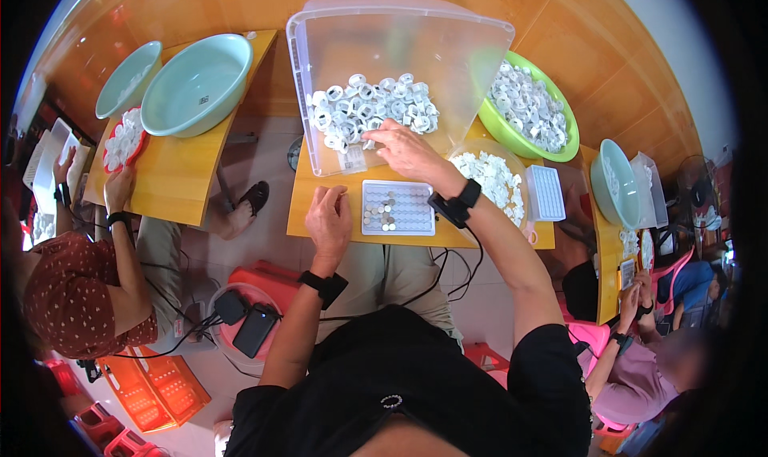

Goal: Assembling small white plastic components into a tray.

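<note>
My right hand [406,151] reaches over the near wall of a clear plastic bin [456,81], its index finger stretched out at a heap of white ring-shaped plastic parts [384,105]. I see nothing plainly gripped in it. Below, a pale tray [420,209] with rows of small recesses lies on the yellow table [308,193]. Several small round silvery discs [380,215] sit at its left side. Just left of this tray rests my left hand [329,227], fingers curled in together. Whatever they may hold is hidden.
A round container of small white pieces [490,177] and a second pale tray [546,193] stand at right. Behind them is a green basin [572,137] full of white parts. Co-workers sit at both sides. A cable runs from my right wrist strap [456,204].
</note>
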Demonstrator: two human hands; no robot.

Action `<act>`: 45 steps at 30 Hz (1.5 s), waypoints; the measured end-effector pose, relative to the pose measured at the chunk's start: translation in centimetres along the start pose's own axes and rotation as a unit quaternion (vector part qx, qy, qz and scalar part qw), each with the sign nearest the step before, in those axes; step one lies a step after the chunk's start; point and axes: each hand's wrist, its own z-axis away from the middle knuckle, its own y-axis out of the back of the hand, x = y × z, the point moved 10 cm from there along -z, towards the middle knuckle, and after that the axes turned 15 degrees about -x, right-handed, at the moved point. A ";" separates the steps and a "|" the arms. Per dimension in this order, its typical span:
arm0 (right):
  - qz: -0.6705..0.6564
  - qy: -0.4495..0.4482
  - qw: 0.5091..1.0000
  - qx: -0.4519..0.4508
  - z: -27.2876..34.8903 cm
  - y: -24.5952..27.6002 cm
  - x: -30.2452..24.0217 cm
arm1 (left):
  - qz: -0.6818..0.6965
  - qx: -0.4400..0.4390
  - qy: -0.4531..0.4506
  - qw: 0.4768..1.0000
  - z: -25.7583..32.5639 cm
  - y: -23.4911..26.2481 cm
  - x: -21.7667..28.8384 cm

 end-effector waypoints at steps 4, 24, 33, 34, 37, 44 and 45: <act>0.028 -0.033 0.999 0.014 -1.8 -2.0 1.8 | 0.021 0.011 0.002 1.000 0.1 0.1 -0.5; -0.311 -0.129 0.936 0.099 3.8 1.7 3.2 | 0.036 0.007 -0.005 0.999 0.1 -0.1 -0.9; -0.291 -0.097 0.950 0.055 11.9 -1.2 -3.9 | 0.420 -0.210 0.113 0.876 2.3 -0.7 0.5; -0.291 -0.099 0.950 0.053 12.7 -1.7 -4.5 | 0.460 -0.281 0.123 0.833 3.3 -2.0 1.7; -0.289 -0.097 0.952 0.020 14.1 -3.7 -6.6 | 0.471 -0.389 0.130 0.781 6.3 -4.2 3.9; -0.308 -0.057 0.950 0.009 14.9 -4.9 -8.2 | 0.568 -0.462 0.206 0.649 11.0 -7.5 3.7; -0.308 -0.057 0.950 0.011 14.7 -4.9 -8.0 | 0.593 -0.455 0.214 0.629 11.1 -7.6 3.5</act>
